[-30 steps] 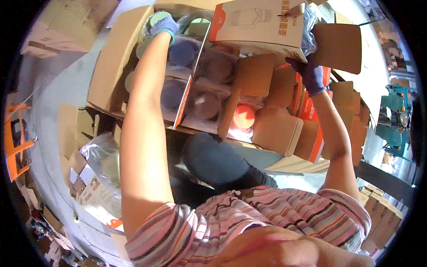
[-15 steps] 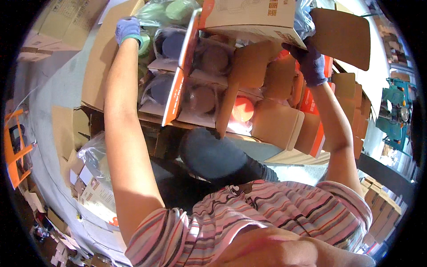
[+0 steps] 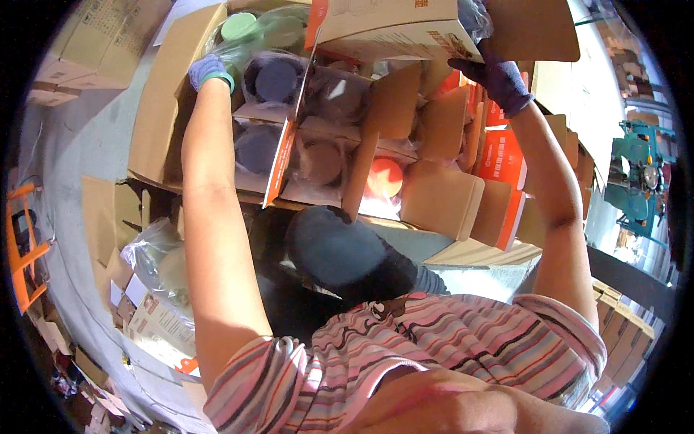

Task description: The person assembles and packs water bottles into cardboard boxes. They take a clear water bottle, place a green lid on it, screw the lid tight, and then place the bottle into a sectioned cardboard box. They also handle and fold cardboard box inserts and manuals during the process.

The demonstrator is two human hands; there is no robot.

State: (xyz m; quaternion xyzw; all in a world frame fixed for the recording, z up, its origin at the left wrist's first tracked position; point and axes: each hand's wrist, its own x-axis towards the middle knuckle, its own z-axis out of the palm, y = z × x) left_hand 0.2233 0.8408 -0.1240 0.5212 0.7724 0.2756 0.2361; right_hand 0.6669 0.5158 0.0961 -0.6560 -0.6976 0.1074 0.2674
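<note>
step: packing, product box held up | right hand (image 3: 499, 76) grips white-and-orange carton (image 3: 390, 29), top centre | left hand (image 3: 206, 70) rests on big shipping carton (image 3: 163, 108), upper left; its grip can't be told | next: likely needs carton lined up with a free slot.

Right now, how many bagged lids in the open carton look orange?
1. The orange lid sits at the carton's near right end, beside dark lids. A green lid lies by the left hand. The box in the right hand may hide more.
</note>
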